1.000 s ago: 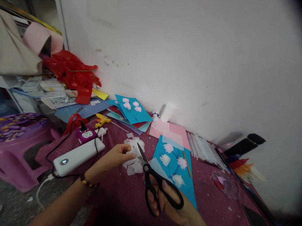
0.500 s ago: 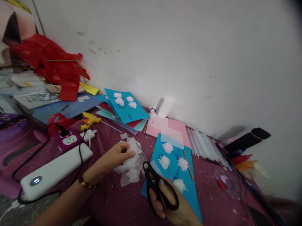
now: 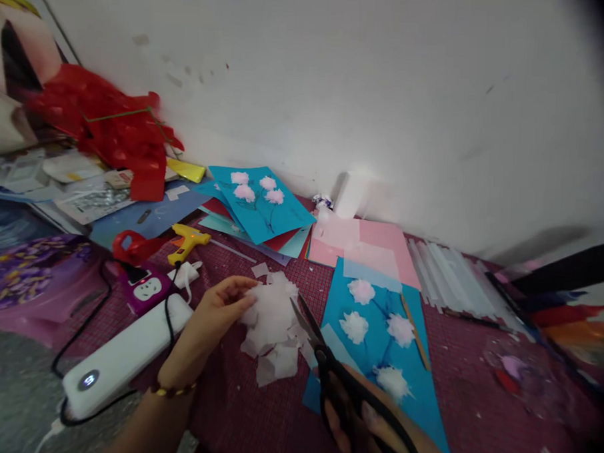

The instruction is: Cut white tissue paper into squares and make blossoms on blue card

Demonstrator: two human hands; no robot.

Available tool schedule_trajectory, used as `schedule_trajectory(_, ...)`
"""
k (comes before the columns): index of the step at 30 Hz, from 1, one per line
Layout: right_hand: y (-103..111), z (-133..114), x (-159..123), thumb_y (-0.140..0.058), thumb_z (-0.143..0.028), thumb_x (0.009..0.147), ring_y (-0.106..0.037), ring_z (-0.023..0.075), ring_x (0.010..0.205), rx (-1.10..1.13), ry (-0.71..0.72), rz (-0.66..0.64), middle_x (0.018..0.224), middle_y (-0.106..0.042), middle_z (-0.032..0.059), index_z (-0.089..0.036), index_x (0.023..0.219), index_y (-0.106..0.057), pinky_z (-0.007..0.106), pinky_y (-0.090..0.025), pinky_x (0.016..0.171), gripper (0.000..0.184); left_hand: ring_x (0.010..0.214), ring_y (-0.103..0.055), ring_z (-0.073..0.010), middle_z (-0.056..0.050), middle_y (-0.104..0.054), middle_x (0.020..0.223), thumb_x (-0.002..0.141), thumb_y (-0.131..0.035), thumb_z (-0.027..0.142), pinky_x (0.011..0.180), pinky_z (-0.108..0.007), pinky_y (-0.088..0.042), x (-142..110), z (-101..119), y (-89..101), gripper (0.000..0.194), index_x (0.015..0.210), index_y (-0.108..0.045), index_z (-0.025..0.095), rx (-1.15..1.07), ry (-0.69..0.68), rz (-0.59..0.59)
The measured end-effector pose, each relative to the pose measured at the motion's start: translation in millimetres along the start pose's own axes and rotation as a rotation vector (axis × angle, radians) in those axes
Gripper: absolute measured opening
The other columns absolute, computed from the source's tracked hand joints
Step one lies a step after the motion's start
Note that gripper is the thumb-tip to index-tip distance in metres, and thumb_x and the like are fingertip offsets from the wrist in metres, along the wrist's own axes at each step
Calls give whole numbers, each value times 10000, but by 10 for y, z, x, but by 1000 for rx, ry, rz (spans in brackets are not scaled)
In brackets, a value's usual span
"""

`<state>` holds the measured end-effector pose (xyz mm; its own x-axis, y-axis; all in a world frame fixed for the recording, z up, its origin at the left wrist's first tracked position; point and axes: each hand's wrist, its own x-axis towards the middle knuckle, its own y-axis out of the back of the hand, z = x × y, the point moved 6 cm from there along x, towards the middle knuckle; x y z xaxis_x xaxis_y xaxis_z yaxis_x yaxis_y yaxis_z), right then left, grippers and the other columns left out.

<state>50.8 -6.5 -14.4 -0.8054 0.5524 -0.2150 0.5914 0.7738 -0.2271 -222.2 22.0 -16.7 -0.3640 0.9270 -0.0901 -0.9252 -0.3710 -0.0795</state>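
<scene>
A loose pile of white tissue-paper pieces (image 3: 270, 318) lies in front of me on the dark red cloth. My left hand (image 3: 223, 306) is at the pile's left edge, thumb and fingers apart, fingertips at the paper; I see nothing gripped in them. In my right hand (image 3: 374, 416) is a pair of black-handled scissors (image 3: 326, 361), fingers through the loops. The scissors' blades are parted and point at the pile's right side. Beneath the scissors lies a blue sheet (image 3: 339, 301) with several pale tissue flowers (image 3: 362, 291) and dark painted stems.
A yellow glue gun (image 3: 186, 243), a purple power socket (image 3: 146, 290) and a white power bank (image 3: 126, 352) with black cable lie left. Behind are stacked blue cards (image 3: 277, 215) and pink paper (image 3: 388, 247). Clear sticks (image 3: 444, 279) and a wooden stick (image 3: 416, 333) are right.
The view has shifted slightly. My left fingers have spread from a pinch and moved onto the pile's edge. The scissors have drawn back to the right, and their blades have opened.
</scene>
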Motion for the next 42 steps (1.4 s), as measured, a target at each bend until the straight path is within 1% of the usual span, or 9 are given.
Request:
schedule_trajectory(5,-59,-44,1,-462,-586,885,-551,162,712,-25,-80,-58,886,-596,90,-157,1074,-567,286,-441,635,480,996,-605,-182,-46,-692,1038,702,-748,245,903,-301,-463,-87,155,116,291,986,-692,224,207,-310,229)
schedule_trajectory(8,-100,12,-2,-478,-599,871,-533,146,705,16,-123,-40,894,-580,81,-159,1072,-558,265,-426,623,490,1008,-607,-178,-40,-696,1044,705,-752,227,896,-280,-470,-130,148,125,321,1020,-692,239,183,-313,243)
schedule_trajectory(13,-136,55,-8,-498,-605,851,-498,129,675,37,-126,0,831,-553,53,-157,1008,-562,255,-417,627,479,835,-614,-110,-10,-681,989,705,-761,224,670,-156,-495,-95,57,91,344,1037,-675,252,-85,-140,151)
schedule_trajectory(17,-168,96,43,-488,-640,842,-499,122,672,45,-86,-95,840,-550,50,-149,1044,-548,244,-407,613,535,704,-605,-107,-9,-663,953,690,-773,252,540,-169,-505,-98,-17,-52,381,1052,-655,254,-122,56,4)
schedule_trajectory(20,-198,104,81,-473,-657,843,-499,116,663,51,-40,-143,834,-544,40,-154,1038,-532,232,-396,588,543,742,-628,-137,-29,-663,1014,690,-771,261,519,-188,-519,-140,-53,-163,431,1097,-630,259,-77,147,-92)
schedule_trajectory(26,-242,77,105,-447,-603,890,-499,106,651,68,-20,-68,812,-532,33,-145,1040,-522,225,-398,574,487,1016,-622,-233,-100,-624,1242,666,-779,228,618,-213,-544,-159,-95,-246,442,1084,-638,226,-8,132,-165)
schedule_trajectory(32,-247,177,136,-453,-595,894,-489,75,590,125,-7,-14,803,-528,27,-132,1008,-510,201,-398,530,480,803,-662,-178,-109,-625,1251,627,-796,207,575,-224,-540,-178,-95,-279,464,1063,-637,212,17,129,-193)
schedule_trajectory(37,-273,218,143,-509,-586,873,-479,55,564,191,-7,-36,799,-517,12,-139,1056,-504,166,-403,497,483,962,-646,-230,-131,-615,1265,625,-799,177,655,-247,-547,-198,-71,-342,534,1126,-623,231,4,92,-294)
schedule_trajectory(42,-265,237,134,-532,-587,860,-483,47,542,222,-12,14,780,-528,4,-151,1049,-509,153,-398,476,476,791,-661,-186,-144,-590,1284,632,-793,171,536,-218,-503,-240,-104,-385,570,1168,-614,242,8,150,-384)
